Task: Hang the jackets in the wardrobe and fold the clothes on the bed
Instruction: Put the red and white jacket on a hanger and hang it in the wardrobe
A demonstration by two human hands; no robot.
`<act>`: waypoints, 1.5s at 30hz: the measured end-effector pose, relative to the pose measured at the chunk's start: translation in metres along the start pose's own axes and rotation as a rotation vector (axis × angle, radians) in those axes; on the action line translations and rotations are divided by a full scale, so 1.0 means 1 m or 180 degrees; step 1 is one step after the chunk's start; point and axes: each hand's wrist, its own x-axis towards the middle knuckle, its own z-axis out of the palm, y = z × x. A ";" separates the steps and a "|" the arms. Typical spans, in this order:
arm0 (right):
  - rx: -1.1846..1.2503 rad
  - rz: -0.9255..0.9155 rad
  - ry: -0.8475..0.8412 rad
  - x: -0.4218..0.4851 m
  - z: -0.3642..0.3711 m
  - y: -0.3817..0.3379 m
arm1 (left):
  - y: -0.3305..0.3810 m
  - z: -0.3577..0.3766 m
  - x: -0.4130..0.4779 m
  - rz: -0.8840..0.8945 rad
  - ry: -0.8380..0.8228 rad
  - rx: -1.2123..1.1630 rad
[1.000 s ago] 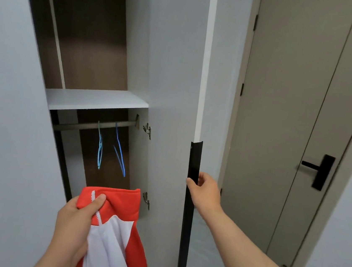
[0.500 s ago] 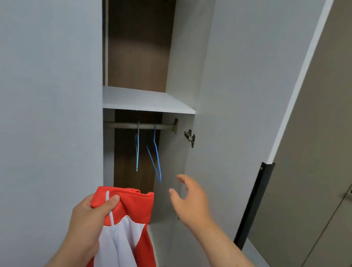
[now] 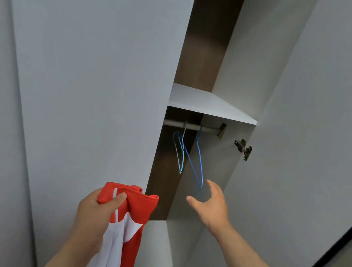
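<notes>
**Jacket in one hand, a hanger within reach of the other**

A person stood at the open wardrobe (image 3: 238, 74) with a red-and-white jacket (image 3: 138, 208) bunched at the collar in the left hand (image 3: 93, 216). The thumb pinched the red cloth against curled fingers, and the rest of the garment hung down out of view. The right hand (image 3: 210, 205) was held out inside the opening, holding nothing, its fingers spread and loosely bent. It was just beside the lower end of the darker blue hanger (image 3: 198, 164); whether a fingertip touched the wire could not be told. A paler blue hanger (image 3: 179, 153) hung next to it on the rail (image 3: 208, 128) under the white shelf (image 3: 207, 104), and both hangers were bare. The door (image 3: 327, 106) stood wide to the right (its hinge (image 3: 243, 149) showing).

The step in hand appeared to be fetching a hanger for the first jacket. Nothing hung on the rail yet, and the bed and its clothes were out of view. The next move likely called for closing the right fingers on the darker hanger and lifting its hook clear of the rail. Its arms would then need threading into the jacket's shoulders, for which the left hand's bunched grip would probably have to loosen.
</notes>
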 end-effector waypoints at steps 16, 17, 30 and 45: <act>0.0137 0.0161 -0.0162 0.075 0.055 -0.005 | -0.014 -0.027 0.053 0.0193 0.0265 -0.0174; 0.0139 0.0165 -0.0179 0.080 0.059 -0.004 | -0.013 -0.022 0.056 0.0201 0.0248 -0.0172; -0.0038 0.0411 -0.0311 0.163 0.105 0.003 | -0.010 0.033 0.100 0.0007 0.0186 -0.0190; -0.0105 0.0456 -0.0279 0.215 0.155 0.002 | -0.017 0.032 0.127 -0.0141 0.0281 -0.0021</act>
